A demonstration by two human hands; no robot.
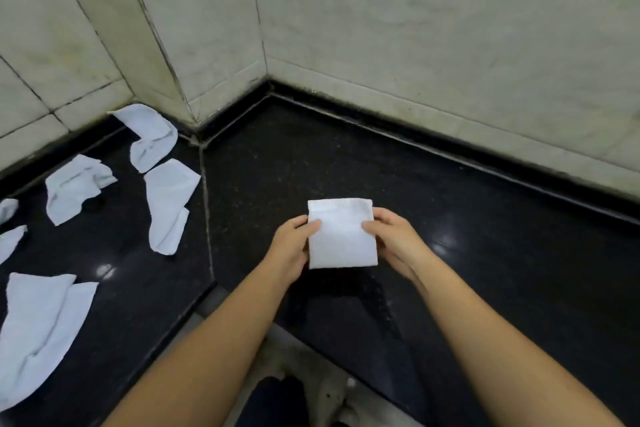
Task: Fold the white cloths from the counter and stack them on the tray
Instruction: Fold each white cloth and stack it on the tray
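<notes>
A white cloth (341, 234), folded into a small square, is held just above the black counter (485, 253). My left hand (292, 246) pinches its left edge, thumb on top. My right hand (394, 239) pinches its right edge the same way. Several unfolded white cloths lie crumpled on the left part of the counter: one in the corner (150, 137), one beside the seam (169, 204), one further left (74, 187) and a large one at the front left (38, 333). No tray is in view.
Pale tiled walls (415, 28) rise behind the counter and meet in a corner. A seam (206, 211) splits the counter into two slabs. The counter's front edge (180, 322) runs diagonally near my forearms, with floor below.
</notes>
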